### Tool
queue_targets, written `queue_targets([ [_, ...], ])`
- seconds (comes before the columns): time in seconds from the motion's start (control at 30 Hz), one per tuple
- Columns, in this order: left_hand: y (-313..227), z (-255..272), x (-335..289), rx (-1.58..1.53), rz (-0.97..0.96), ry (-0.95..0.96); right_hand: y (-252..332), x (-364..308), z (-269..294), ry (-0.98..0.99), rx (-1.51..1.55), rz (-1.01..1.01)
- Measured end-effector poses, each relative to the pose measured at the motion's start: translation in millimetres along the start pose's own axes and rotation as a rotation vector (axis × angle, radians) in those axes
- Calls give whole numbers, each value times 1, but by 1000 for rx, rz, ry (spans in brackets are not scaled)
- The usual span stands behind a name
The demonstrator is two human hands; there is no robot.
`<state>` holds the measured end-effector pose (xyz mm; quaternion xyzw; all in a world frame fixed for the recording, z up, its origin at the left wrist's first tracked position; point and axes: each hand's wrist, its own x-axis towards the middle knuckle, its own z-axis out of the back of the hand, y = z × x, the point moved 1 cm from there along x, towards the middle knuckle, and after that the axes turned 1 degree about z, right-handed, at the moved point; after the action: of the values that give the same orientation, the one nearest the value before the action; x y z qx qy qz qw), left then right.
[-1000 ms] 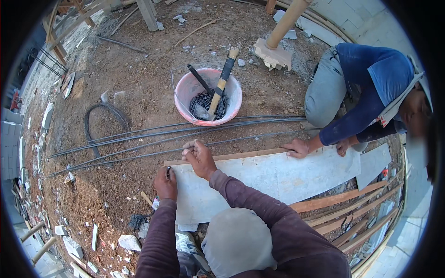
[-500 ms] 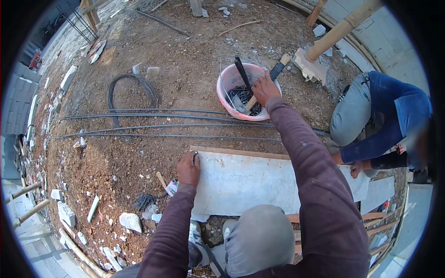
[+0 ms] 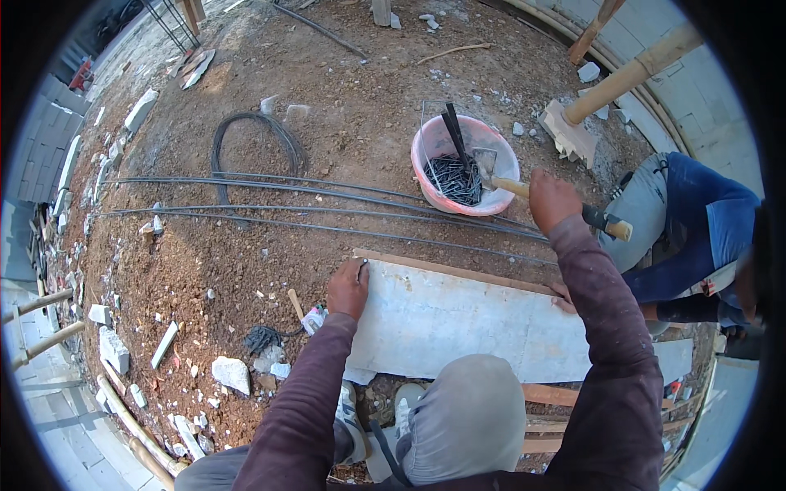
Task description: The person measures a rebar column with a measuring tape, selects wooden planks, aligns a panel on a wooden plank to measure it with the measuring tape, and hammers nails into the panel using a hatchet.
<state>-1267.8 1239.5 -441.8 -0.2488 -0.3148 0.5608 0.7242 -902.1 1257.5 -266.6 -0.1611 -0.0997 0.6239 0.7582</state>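
Observation:
My right hand (image 3: 554, 200) is wrapped round the wooden handle of a hammer (image 3: 509, 187) with a black grip. Its grey metal head shows over the right inside of a pinkish-white bucket (image 3: 506, 131). Dark nails (image 3: 450, 182) fill the bucket's bottom, and a dark bar-like tool (image 3: 455, 136) leans out of it. At the far left corner of a white-faced board (image 3: 458, 315), my left hand (image 3: 347, 290) is closed in a pinch on a small dark nail (image 3: 361, 268). A wooden strip (image 3: 450, 270) runs along the board's far edge.
A co-worker in blue crouches at the right, one hand (image 3: 563, 299) at the board's far edge. Long steel rods (image 3: 319, 192) and a wire coil (image 3: 258, 119) lie beyond the board. A bamboo pole (image 3: 634, 74) slants at the far right; broken blocks (image 3: 231, 373) lie at the left.
My right hand has drawn the hammer out of the bucket, toward the right and nearer to me. My left hand stays at the board's corner. The view has shifted slightly.

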Motion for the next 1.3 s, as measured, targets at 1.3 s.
queue_targets([
  [1.3, 5, -2, 1, -46, -51, -22, 173, -167, -50, 137, 1069, 138],
])
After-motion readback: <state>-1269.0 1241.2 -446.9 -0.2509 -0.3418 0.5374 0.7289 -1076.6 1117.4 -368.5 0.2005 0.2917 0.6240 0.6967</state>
